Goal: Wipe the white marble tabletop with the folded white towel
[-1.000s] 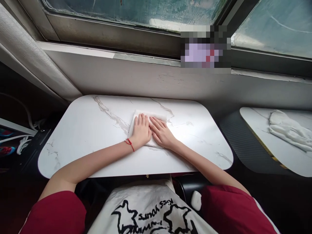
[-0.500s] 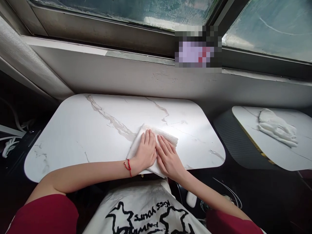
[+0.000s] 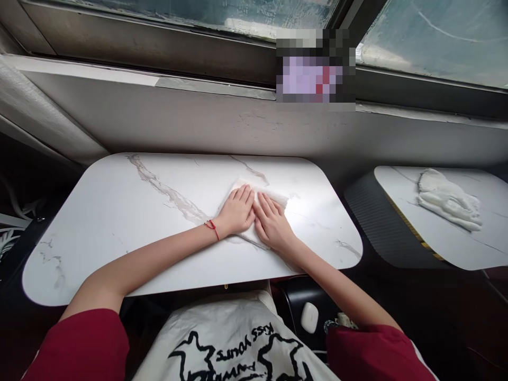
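Observation:
A white cloth (image 3: 254,234) lies folded flat on the white marble-patterned table (image 3: 119,211). Both hands press down on it side by side, close together. My left hand (image 3: 237,209), with a red cord bracelet (image 3: 211,229) at the wrist, rests flat with its fingers stretched forward over the cloth. My right hand (image 3: 273,219) also lies flat on it, fingers extended towards the window. The palms hide much of the cloth; its far edge and part of its near edge show.
At the right stands a second marble-patterned table (image 3: 448,248) bearing a crumpled white cloth (image 3: 450,201). Behind the tables run a pale wall (image 3: 190,121) and a window frame (image 3: 159,53). A small white case (image 3: 309,317) sits below the near table edge, on something black.
Both hands and the cloth have slid away from the near table edge, towards the window. The whole view has shifted slightly.

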Action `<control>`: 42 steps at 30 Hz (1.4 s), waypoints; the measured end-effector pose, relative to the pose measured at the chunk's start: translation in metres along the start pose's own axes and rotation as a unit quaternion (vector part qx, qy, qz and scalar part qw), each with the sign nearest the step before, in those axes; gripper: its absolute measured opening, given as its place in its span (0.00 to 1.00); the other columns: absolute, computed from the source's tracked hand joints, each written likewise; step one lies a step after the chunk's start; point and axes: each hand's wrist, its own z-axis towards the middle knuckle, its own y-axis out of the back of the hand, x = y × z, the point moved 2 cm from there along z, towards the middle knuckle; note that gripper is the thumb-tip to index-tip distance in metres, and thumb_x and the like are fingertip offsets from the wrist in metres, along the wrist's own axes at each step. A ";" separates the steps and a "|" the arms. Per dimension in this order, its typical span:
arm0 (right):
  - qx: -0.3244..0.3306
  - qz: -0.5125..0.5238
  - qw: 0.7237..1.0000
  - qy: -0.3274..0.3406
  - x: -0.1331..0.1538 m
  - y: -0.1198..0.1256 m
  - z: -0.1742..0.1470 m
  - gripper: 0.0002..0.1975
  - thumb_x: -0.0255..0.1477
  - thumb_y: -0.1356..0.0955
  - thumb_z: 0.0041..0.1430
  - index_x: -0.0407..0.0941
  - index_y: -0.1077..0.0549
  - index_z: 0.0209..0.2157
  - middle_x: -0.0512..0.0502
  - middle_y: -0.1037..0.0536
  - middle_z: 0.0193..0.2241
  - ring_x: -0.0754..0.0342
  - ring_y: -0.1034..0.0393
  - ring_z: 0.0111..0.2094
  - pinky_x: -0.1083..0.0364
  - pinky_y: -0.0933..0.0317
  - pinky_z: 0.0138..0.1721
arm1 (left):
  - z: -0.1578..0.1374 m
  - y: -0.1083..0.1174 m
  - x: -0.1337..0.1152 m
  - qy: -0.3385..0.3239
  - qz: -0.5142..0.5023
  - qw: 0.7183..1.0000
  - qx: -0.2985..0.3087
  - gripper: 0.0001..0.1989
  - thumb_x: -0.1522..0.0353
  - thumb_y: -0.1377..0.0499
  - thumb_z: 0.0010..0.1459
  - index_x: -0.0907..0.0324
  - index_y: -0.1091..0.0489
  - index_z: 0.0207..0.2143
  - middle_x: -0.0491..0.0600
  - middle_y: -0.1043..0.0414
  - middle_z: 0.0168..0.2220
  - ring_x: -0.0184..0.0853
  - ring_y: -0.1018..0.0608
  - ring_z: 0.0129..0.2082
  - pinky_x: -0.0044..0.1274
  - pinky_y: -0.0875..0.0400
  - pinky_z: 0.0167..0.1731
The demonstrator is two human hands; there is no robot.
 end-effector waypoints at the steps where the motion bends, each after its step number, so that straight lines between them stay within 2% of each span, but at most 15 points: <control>1: 0.004 -0.006 1.000 0.000 -0.006 -0.002 0.009 0.30 0.31 0.44 0.71 0.37 0.42 0.70 0.30 0.43 0.71 0.37 0.51 0.73 0.36 0.46 0.67 | 0.008 -0.001 0.005 0.006 0.001 1.000 -0.001 0.31 0.65 0.52 0.67 0.78 0.41 0.66 0.70 0.42 0.69 0.53 0.39 0.71 0.40 0.46 0.68; 4: 0.015 -0.012 1.000 0.007 -0.026 -0.007 0.036 0.29 0.32 0.45 0.71 0.35 0.40 0.68 0.28 0.42 0.71 0.37 0.50 0.72 0.37 0.47 0.67 | 0.032 -0.004 0.021 0.029 -0.002 1.000 -0.011 0.30 0.66 0.52 0.66 0.77 0.39 0.65 0.70 0.41 0.68 0.52 0.38 0.70 0.39 0.45 0.68; 11: 0.045 0.004 0.999 0.025 -0.067 -0.019 0.086 0.30 0.31 0.46 0.71 0.34 0.41 0.69 0.30 0.44 0.71 0.40 0.51 0.73 0.40 0.52 0.70 | 0.073 -0.009 0.048 0.080 -0.010 0.996 -0.039 0.29 0.67 0.51 0.66 0.76 0.39 0.64 0.68 0.38 0.67 0.51 0.37 0.69 0.38 0.46 0.68; 15: 0.052 0.032 0.998 0.034 -0.088 -0.026 0.109 0.30 0.30 0.45 0.69 0.37 0.42 0.70 0.33 0.45 0.72 0.42 0.52 0.73 0.40 0.53 0.71 | 0.089 -0.010 0.057 0.117 -0.016 0.992 -0.050 0.27 0.67 0.50 0.65 0.74 0.37 0.63 0.68 0.37 0.65 0.52 0.35 0.67 0.38 0.44 0.67; 19: 0.045 0.088 0.994 0.051 -0.107 -0.032 0.129 0.30 0.28 0.43 0.66 0.39 0.39 0.68 0.35 0.42 0.71 0.43 0.51 0.73 0.38 0.53 0.70 | 0.100 -0.011 0.066 0.153 -0.014 0.986 -0.068 0.24 0.66 0.50 0.66 0.71 0.34 0.59 0.66 0.34 0.63 0.52 0.32 0.64 0.38 0.41 0.64; 23: 0.025 0.129 0.990 0.059 -0.119 -0.037 0.143 0.29 0.28 0.44 0.65 0.41 0.36 0.66 0.37 0.39 0.70 0.44 0.48 0.72 0.39 0.52 0.70 | 0.105 -0.013 0.076 0.164 -0.020 0.983 -0.080 0.24 0.65 0.50 0.67 0.69 0.35 0.61 0.64 0.33 0.63 0.50 0.32 0.64 0.37 0.40 0.63; 30: 0.016 0.127 0.991 0.040 -0.120 -0.035 0.147 0.29 0.29 0.45 0.66 0.42 0.34 0.65 0.40 0.37 0.69 0.45 0.47 0.71 0.41 0.51 0.70 | 0.102 -0.012 0.093 0.107 -0.022 0.992 -0.057 0.26 0.64 0.52 0.69 0.67 0.37 0.64 0.64 0.36 0.65 0.51 0.33 0.64 0.39 0.39 0.63; 36: 0.020 0.091 0.995 0.023 -0.113 -0.031 0.144 0.29 0.27 0.45 0.66 0.42 0.35 0.66 0.40 0.38 0.70 0.46 0.48 0.71 0.42 0.51 0.70 | 0.100 -0.008 0.093 0.097 -0.017 0.994 -0.043 0.25 0.63 0.52 0.68 0.68 0.33 0.60 0.65 0.38 0.66 0.51 0.35 0.66 0.39 0.40 0.64; 42: 0.022 0.050 0.999 0.005 -0.101 -0.029 0.135 0.30 0.26 0.45 0.67 0.40 0.37 0.67 0.39 0.40 0.71 0.47 0.49 0.72 0.44 0.54 0.72 | 0.097 -0.014 0.092 0.088 -0.009 0.995 -0.039 0.28 0.63 0.54 0.69 0.71 0.39 0.66 0.66 0.43 0.70 0.51 0.40 0.70 0.40 0.46 0.68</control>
